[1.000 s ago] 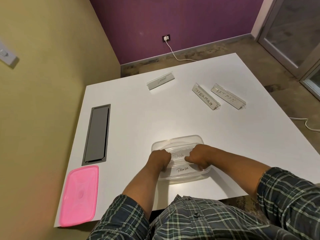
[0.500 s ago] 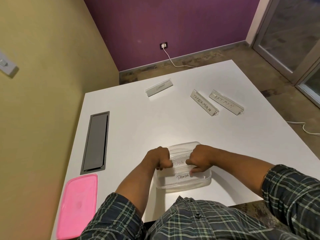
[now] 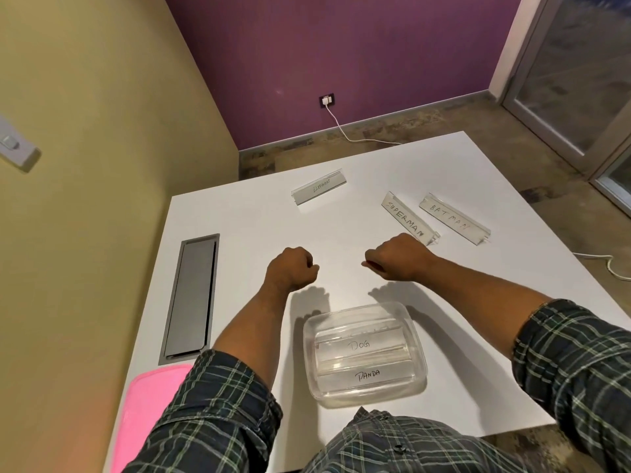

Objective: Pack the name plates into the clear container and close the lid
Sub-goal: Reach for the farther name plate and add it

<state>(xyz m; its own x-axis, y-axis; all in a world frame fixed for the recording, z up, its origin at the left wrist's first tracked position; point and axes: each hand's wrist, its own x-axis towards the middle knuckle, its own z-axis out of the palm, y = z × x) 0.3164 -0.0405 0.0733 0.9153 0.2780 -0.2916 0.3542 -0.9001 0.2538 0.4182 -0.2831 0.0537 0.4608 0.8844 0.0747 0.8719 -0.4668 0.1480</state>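
The clear container (image 3: 364, 353) sat open on the white table (image 3: 252, 220) near its front edge, holding two name plates: one marked "DOG" (image 3: 360, 345) and, in front of it, one marked "PANDA" (image 3: 368, 375). Three more plates lay farther back on the table: "ELEPHANT" (image 3: 319, 187) (the writing faint), "SUPERMAN" (image 3: 408, 218) and "BATMAN" (image 3: 454, 219) just beside it. The left hand (image 3: 293, 269) and the right hand (image 3: 397, 257) were above the table beyond the container, each curled into a loose fist with nothing in it; the right one was close to the near end of the SUPERMAN plate. A pink lid (image 3: 150, 414) lay at the front left corner, next to a grey cable hatch (image 3: 191, 297).
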